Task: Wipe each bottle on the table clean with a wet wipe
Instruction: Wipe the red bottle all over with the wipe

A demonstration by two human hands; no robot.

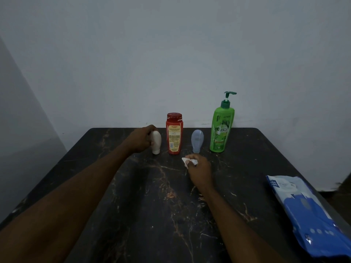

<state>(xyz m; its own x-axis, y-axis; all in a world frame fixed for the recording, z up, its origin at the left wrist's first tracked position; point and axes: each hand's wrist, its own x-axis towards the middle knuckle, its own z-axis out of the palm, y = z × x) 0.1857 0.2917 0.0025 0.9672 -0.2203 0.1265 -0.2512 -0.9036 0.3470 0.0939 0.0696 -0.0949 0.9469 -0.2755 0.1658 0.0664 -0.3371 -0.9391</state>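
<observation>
Four bottles stand in a rough row across the middle of the frame, near the far edge of a dark marbled table [144,196] with pale orange veins. From the left: a small white bottle [156,142] standing cap-down, a red bottle [174,134] with a red cap and a yellowish label whose print is too small to read, a small grey-blue bottle [197,140] also resting on its cap, and a tall green pump bottle [221,128] whose label reads "Vatika" (the finer print is illegible).

The left hand [141,139], just left of centre, is wrapped around the white bottle from its left side; the fingers curl over the top and the thumb presses the front, so much of the bottle's left half is hidden. The bottle stands upright with its base on the table.

The right hand [199,170], a little below and right of centre, is closed into a loose fist around a bunched wet wipe [187,160]. Only a white crumpled corner sticks out past the knuckles at the hand's upper left; the rest of it is concealed in the palm. The hand sits just in front of the grey-blue bottle without touching it, and whether it rests on the table or hovers above it cannot be told.

At the lower right, a blue and white wipes pack [311,211] lies on the table, its lower end cut off by the frame's edge and its lettering only partly visible. Both forearms run in from the bottom corners.
</observation>
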